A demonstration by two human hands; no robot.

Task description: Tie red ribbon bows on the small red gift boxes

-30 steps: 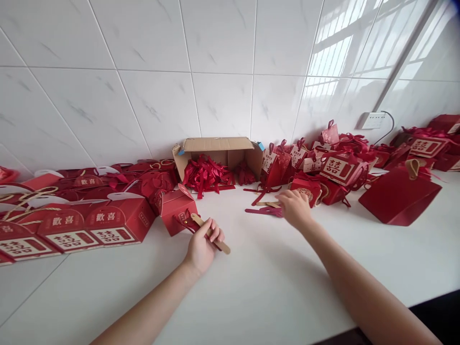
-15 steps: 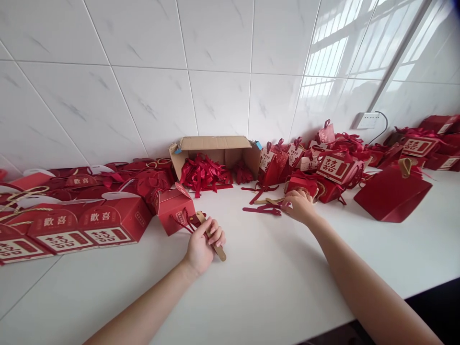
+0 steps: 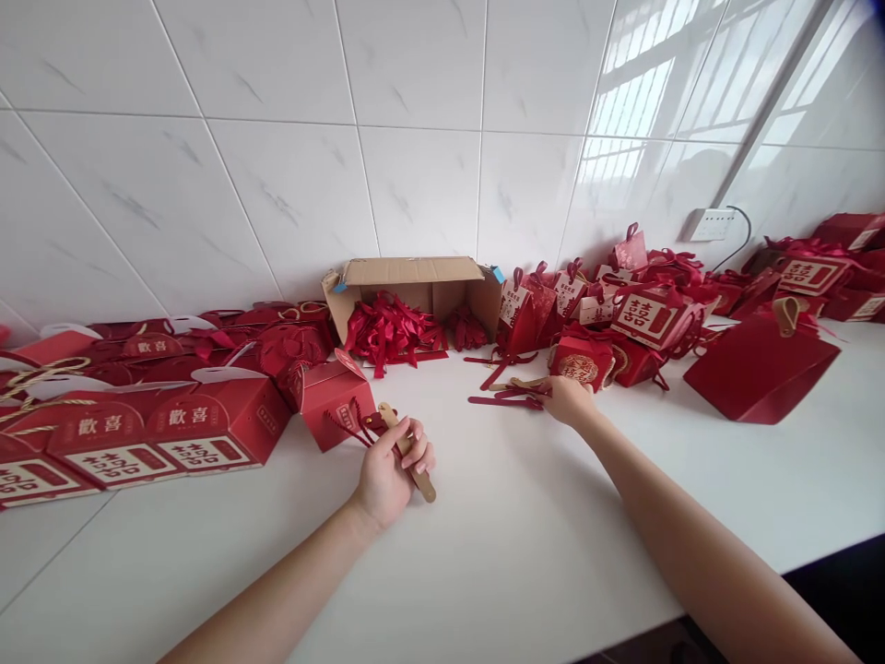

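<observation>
My left hand [image 3: 394, 466] is closed around a gold strap [image 3: 423, 484], a flat strip with rounded ends and a hole near its tip; a bit of dark red shows beside its upper end. Just behind that hand stands a small red gift box [image 3: 338, 401] with a twisted red cord. My right hand [image 3: 568, 401] reaches to a small pile of red straps [image 3: 508, 400] and gold straps [image 3: 526, 383] on the table. Its fingertips are on the pile's right end, and whether they pinch a strap is hidden. Beyond it sits a red box with a gold round print [image 3: 579, 361].
An open cardboard box [image 3: 415, 270] on its side holds red ribbons [image 3: 394, 332] against the tiled wall. Rows of red gift boxes [image 3: 200, 429] fill the left. More boxes [image 3: 646, 318] are heaped right, near a large red box [image 3: 761, 373] on the white table [image 3: 484, 544].
My right hand has drawn down and slightly back from the small red box onto the strap pile, uncovering the box's gold print. My left hand stays in place with its gold strap.
</observation>
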